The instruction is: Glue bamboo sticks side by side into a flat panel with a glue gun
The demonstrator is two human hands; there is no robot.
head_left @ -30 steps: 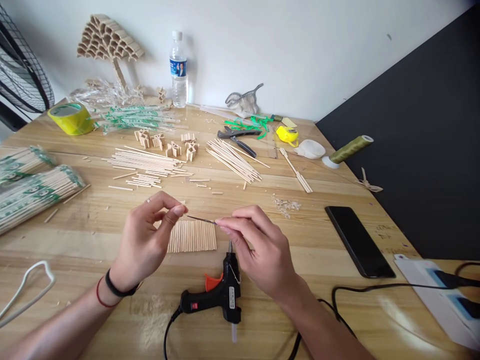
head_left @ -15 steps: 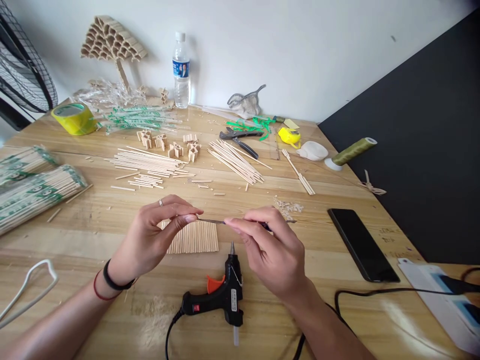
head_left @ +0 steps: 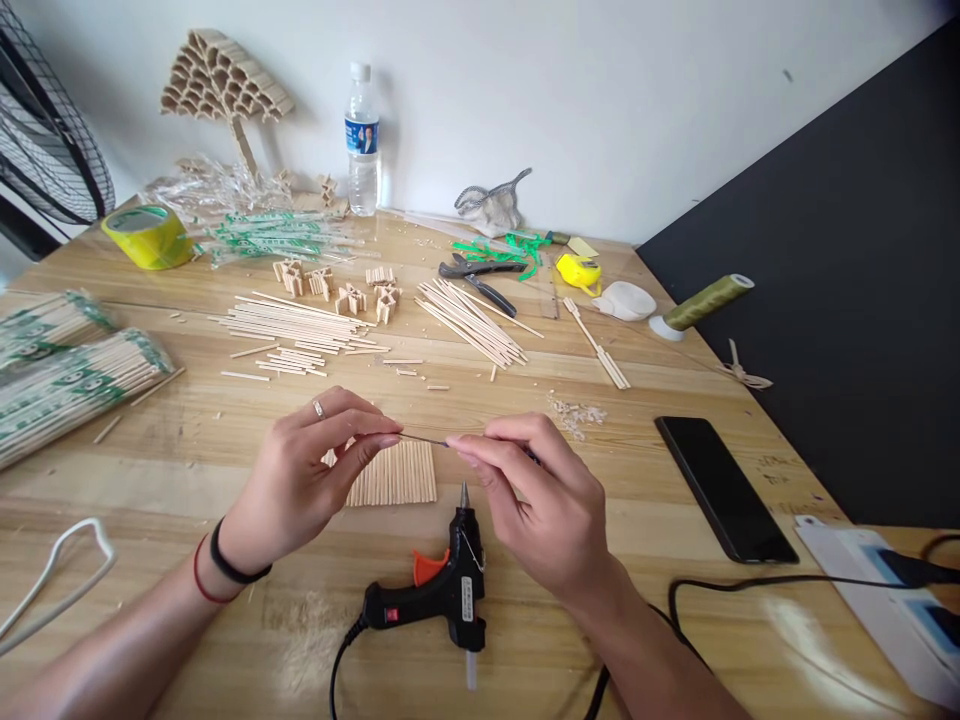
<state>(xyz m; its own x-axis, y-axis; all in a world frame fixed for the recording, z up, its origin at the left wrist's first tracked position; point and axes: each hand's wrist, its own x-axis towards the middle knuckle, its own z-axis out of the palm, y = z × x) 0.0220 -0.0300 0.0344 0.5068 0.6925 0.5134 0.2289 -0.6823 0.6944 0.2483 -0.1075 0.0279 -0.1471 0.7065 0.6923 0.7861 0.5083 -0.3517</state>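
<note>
Between my two hands stretches a thin dark tool [head_left: 424, 438], slim as a needle file or narrow blade; its exact kind is unclear. My left hand [head_left: 319, 455] is closed, thumb and fingertips pinching its left end. My right hand [head_left: 544, 495] grips the other end, its fingers hiding most of that part. Beneath the tool, partly covered by my left hand, lies a flat panel of short wooden sticks [head_left: 397, 475] set side by side. A black glue gun [head_left: 463, 580] with an orange trigger lies on the table just below, nozzle pointing away from me.
Loose wooden sticks [head_left: 292, 325], a second stick bundle [head_left: 472, 325] and pliers-like cutters [head_left: 484, 275] lie farther back. A phone [head_left: 724, 490] and a power strip [head_left: 862, 590] are at right. Yellow tape [head_left: 150, 238], packaged sticks [head_left: 82, 390] and a bottle [head_left: 362, 150] stand left and behind.
Both hands keep their hold with only small shifts. The tool has turned slightly, and its far end no longer shows beyond my right hand.
</note>
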